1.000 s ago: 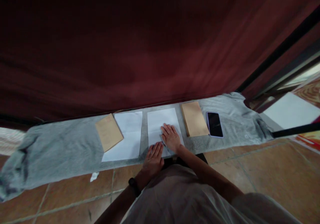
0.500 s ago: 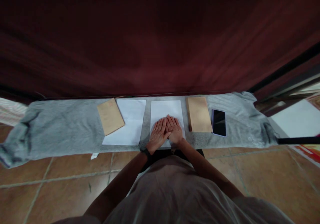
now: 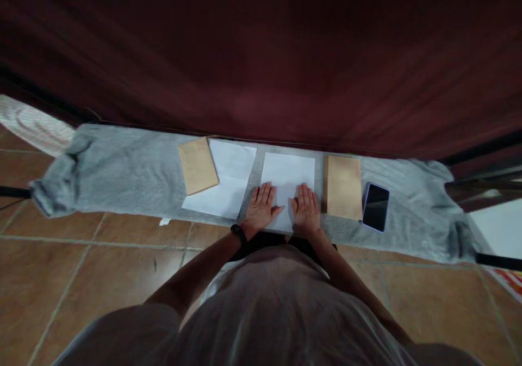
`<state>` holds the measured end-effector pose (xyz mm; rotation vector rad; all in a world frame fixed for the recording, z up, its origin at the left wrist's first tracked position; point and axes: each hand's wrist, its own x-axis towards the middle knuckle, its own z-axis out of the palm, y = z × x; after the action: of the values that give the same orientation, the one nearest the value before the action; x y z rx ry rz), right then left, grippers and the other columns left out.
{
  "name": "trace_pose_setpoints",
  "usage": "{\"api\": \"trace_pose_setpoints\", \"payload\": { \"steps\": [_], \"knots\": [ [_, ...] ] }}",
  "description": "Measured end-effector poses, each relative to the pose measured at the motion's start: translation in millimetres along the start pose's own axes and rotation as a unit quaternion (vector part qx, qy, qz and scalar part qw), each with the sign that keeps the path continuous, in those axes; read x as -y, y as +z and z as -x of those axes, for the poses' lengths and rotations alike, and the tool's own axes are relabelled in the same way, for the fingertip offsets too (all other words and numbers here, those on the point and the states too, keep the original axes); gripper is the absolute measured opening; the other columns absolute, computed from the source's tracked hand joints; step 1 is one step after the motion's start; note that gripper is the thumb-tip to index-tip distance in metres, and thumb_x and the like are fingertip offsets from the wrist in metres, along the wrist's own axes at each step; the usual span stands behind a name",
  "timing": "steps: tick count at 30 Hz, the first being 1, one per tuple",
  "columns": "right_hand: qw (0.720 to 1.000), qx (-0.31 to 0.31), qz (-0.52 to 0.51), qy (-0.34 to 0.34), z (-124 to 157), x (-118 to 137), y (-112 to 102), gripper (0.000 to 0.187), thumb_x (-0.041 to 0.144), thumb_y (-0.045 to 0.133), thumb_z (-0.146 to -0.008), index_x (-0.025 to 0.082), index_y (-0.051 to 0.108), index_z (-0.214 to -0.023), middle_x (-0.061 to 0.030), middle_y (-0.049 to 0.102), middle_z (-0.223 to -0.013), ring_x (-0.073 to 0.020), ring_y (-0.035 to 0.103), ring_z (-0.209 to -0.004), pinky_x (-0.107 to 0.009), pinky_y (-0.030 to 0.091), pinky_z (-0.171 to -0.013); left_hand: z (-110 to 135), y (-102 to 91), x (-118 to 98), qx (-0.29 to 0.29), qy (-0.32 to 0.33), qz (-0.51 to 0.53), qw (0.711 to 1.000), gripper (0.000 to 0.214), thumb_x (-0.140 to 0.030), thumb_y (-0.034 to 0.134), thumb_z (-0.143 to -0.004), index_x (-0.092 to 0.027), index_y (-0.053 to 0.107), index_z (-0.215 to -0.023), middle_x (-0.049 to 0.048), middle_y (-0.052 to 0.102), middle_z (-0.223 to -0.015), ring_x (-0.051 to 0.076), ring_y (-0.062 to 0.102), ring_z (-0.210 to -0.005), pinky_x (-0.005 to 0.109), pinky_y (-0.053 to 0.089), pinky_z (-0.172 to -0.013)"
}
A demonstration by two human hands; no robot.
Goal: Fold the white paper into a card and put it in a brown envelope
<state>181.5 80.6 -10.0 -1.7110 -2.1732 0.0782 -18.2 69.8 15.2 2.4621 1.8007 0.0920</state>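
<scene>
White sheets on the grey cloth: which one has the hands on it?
The sheet on the right, beside the thicker brown packet: left hand and right hand lie over its near part. The other sheet lies partly under the thinner packet.

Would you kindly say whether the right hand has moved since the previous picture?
Yes, the right hand moved across the white sheet beneath, to its right edge.

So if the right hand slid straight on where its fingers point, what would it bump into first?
Probably the dark red fabric: the right hand would first cross the white sheet and a strip of grey cloth, though the fabric's depth is unclear.
</scene>
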Motion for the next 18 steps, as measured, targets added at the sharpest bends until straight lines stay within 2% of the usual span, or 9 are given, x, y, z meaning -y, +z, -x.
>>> {"api": "trace_pose_setpoints", "payload": {
  "steps": [4,9,12,18],
  "knots": [
    [1.0,-0.009,0.002,-0.003,8.6,4.9,-3.5,0.061,0.038,0.034,-0.108,0.003,0.033,-0.157,-0.0238,0.037,-0.161,-0.0333,0.036,-0.149,-0.053,0.032,-0.12,0.0,0.0,-0.4,0.001,0.0,-0.003,1.0,0.078,-0.056,0.041,-0.101,-0.005,0.029,-0.159,0.0212,0.023,-0.166,0.032,0.019,-0.156,0.052,0.014,-0.128],
    [0.996,0.038,-0.012,-0.074,22.9,25.0,-6.7,0.055,0.033,0.036,-0.107,0.011,0.037,-0.157,-0.0175,0.039,-0.161,-0.0301,0.034,-0.15,-0.052,0.026,-0.123,-0.1,-1.7,-0.5,0.007,0.004,-0.007,1.0,0.078,-0.054,0.044,-0.1,-0.005,0.029,-0.159,0.0211,0.022,-0.166,0.032,0.018,-0.156,0.052,0.014,-0.128],
    [0.997,0.04,-0.01,-0.068,29.9,31.3,-6.1,0.054,0.034,0.037,-0.107,0.012,0.038,-0.157,-0.0162,0.039,-0.161,-0.0303,0.035,-0.15,-0.053,0.026,-0.123,0.0,-3.4,-0.6,0.011,0.005,-0.008,1.0,0.078,-0.053,0.045,-0.1,-0.005,0.028,-0.159,0.0214,0.022,-0.166,0.032,0.017,-0.157,0.053,0.013,-0.128],
    [0.999,0.023,-0.003,-0.045,36.7,15.5,-10.0,0.054,0.037,0.041,-0.107,0.014,0.041,-0.156,-0.0156,0.04,-0.161,-0.0306,0.037,-0.149,-0.052,0.029,-0.121,1.6,-4.6,-1.5,-0.011,0.004,0.001,1.0,0.077,-0.055,0.041,-0.102,-0.006,0.029,-0.159,0.0218,0.024,-0.165,0.032,0.02,-0.156,0.055,0.016,-0.127]
  ]
}}
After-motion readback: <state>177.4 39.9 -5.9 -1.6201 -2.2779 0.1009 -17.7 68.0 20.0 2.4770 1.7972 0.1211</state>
